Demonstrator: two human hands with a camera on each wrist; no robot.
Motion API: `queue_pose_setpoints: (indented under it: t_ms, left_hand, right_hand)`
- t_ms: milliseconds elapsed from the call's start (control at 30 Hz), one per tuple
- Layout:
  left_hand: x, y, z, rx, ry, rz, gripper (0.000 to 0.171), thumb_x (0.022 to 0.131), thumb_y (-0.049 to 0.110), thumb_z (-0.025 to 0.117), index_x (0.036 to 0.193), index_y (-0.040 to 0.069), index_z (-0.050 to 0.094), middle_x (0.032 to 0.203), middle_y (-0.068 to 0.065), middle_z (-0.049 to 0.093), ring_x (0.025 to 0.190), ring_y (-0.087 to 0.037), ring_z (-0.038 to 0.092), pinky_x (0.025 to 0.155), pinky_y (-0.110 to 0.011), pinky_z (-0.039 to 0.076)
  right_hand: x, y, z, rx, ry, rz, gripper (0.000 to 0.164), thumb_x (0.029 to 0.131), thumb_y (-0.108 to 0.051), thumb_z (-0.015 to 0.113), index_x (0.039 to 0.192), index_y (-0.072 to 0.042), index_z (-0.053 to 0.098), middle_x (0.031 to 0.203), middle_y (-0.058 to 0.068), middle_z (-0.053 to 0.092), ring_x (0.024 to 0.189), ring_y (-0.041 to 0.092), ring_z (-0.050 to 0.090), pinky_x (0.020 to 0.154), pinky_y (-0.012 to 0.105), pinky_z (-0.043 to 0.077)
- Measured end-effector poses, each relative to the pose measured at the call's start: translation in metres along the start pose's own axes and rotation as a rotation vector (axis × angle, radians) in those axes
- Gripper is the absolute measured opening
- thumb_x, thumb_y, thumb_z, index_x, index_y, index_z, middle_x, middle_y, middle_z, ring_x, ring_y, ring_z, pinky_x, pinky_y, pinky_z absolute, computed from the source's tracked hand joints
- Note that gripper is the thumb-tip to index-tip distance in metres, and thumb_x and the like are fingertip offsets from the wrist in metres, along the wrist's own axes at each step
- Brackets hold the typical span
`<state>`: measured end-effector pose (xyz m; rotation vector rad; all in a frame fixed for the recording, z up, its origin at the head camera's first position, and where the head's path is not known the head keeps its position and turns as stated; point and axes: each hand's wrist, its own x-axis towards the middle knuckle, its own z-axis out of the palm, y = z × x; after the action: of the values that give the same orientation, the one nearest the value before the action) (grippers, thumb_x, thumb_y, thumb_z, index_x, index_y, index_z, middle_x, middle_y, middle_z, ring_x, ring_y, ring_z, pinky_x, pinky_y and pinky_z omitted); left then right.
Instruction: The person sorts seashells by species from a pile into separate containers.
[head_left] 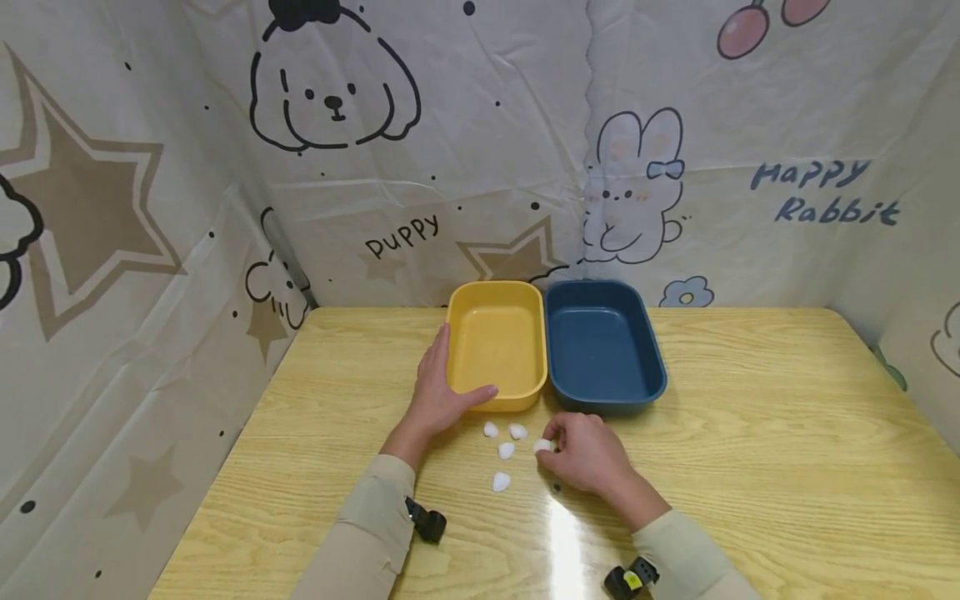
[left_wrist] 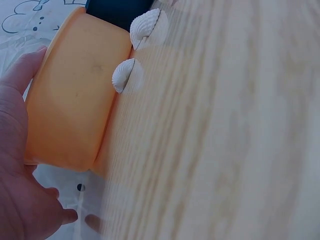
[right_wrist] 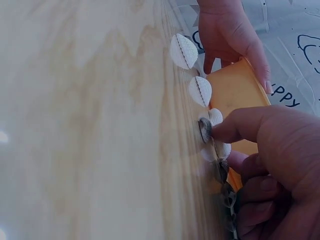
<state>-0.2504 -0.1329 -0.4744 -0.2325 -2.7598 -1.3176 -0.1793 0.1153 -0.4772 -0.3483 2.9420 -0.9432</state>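
Observation:
My left hand [head_left: 438, 392] rests against the front left corner of a yellow bin [head_left: 543, 358]. Its fingers lie along the side wall, and the thumb reaches across the front rim. Between thumb and fingertips, my right hand [head_left: 588, 454] pinches a white seashell [head_left: 543, 446] low over the table. Other white ribbed seashells [head_left: 501, 482] lie in a loose group in front of the yellow bin. In the right wrist view, several dark shells [right_wrist: 205, 130] sit beside and under the right hand, which hides most of them from the head view.
A dark blue bin [head_left: 603, 408] stands right against the yellow one, at the far part of the wooden table [head_left: 750, 433]. Behind them hangs a patterned cloth [head_left: 510, 150], which also covers both sides.

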Motion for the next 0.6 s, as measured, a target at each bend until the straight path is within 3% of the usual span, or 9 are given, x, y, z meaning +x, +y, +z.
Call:
queue_pose_setpoints:
  t_ms: [367, 600]
  left_hand:
    - [0.0, -0.002, 0.002, -0.002, -0.001, -0.005, 0.127, 0.072, 0.059, 0.083, 0.162, 0.029, 0.0, 0.166, 0.005, 0.006, 0.149, -0.027, 0.007, 0.117, -0.049, 0.014]
    - [0.0, -0.001, 0.002, -0.013, 0.009, -0.001, 0.125, 0.072, 0.057, 0.084, 0.162, 0.028, 0.002, 0.166, 0.005, 0.007, 0.149, -0.025, 0.007, 0.117, -0.049, 0.014]
  right_hand:
    - [-0.003, -0.002, 0.0, 0.031, 0.002, 0.016, 0.014, 0.076, -0.026, 0.079, 0.08, -0.019, 0.067, 0.059, -0.008, 0.051, 0.053, 0.01, 0.048, 0.05, 0.032, 0.04]
    - [-0.004, -0.013, -0.01, 0.079, -0.001, 0.012, 0.019, 0.077, -0.03, 0.081, 0.086, -0.018, 0.068, 0.056, -0.005, 0.05, 0.048, 0.013, 0.046, 0.048, 0.033, 0.039]
